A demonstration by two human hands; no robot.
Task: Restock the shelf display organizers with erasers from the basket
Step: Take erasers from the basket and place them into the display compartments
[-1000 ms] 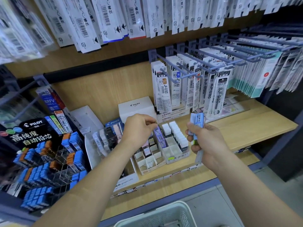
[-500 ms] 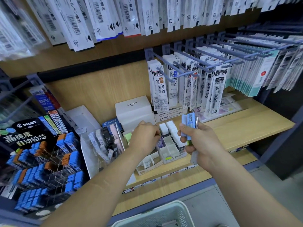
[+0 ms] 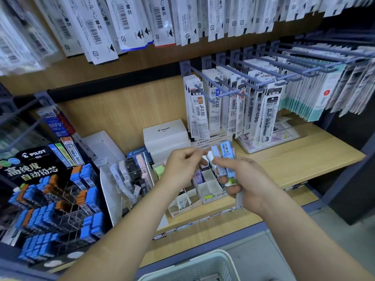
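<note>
L hand [image 3: 181, 169] now up at erasers [image 3: 227, 157]

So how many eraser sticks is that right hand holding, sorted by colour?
Held in the right hand, as far as they show:
pale blue eraser stick: 1
brighter blue eraser stick with a barcode: 1
green eraser stick, mostly hidden: 1
grey-white eraser stick, pointing down: 1
Total: 4

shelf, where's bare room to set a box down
The bare wood at the right end of the shelf, right of the right hand with its erasers and in front of the clear tray. Left of that is crowded: organizers, clear bin, lead display.
</note>
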